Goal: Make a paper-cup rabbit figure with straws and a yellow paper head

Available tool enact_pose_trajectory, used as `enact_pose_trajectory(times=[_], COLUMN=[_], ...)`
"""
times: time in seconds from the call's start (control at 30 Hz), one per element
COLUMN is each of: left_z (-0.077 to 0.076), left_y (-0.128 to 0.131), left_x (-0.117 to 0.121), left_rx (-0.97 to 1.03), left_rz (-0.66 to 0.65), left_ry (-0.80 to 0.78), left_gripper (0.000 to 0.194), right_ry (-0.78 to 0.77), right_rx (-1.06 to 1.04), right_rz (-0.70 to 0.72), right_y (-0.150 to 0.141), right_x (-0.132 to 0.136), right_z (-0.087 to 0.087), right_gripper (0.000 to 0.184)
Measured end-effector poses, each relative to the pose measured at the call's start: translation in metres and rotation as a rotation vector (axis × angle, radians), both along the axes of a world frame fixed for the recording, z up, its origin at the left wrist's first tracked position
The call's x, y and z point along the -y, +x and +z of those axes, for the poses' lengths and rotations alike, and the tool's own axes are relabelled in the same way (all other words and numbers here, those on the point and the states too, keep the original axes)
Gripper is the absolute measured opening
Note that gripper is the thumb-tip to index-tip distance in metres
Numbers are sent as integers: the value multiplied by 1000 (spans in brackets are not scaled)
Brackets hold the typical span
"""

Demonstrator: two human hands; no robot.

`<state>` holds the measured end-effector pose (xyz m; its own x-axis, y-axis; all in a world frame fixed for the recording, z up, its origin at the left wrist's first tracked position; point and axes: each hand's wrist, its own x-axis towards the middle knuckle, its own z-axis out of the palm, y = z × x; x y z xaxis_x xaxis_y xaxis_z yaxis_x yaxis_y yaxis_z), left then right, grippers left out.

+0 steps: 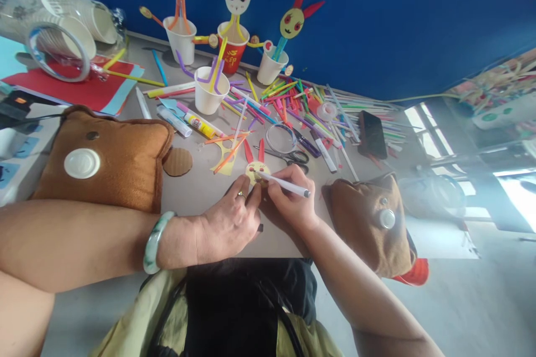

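A small round yellow paper rabbit face with red ears and drawn eyes lies on the table in front of me. My left hand holds it down, its bent fingertips pressed on the lower edge and covering part of it. My right hand is closed around a white marker pen, whose tip meets the face. A small dark piece, perhaps a pen cap, pokes out under my left hand. Just behind the face lie black-handled scissors and a yellow paper offcut.
Brown cushions flank my arms, the other cushion at right. Behind stand paper cups with pipe cleaners, several bearing paper faces. Loose coloured sticks, a glue stick, a tape roll and a phone surround the work spot.
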<state>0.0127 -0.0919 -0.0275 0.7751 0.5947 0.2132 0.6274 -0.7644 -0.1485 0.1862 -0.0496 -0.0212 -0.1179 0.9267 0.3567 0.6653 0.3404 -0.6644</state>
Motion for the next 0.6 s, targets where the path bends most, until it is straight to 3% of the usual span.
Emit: enact_pose_trajectory(times=[0.6], left_z=[1], left_y=[-1], left_x=[0], left_rx=[22], left_rz=[-10], left_ry=[13], left_gripper=[50], right_ry=[-6], right_rx=[3], right_rz=[2], right_y=[-1], right_x=[1], right_z=[2], right_gripper=[6])
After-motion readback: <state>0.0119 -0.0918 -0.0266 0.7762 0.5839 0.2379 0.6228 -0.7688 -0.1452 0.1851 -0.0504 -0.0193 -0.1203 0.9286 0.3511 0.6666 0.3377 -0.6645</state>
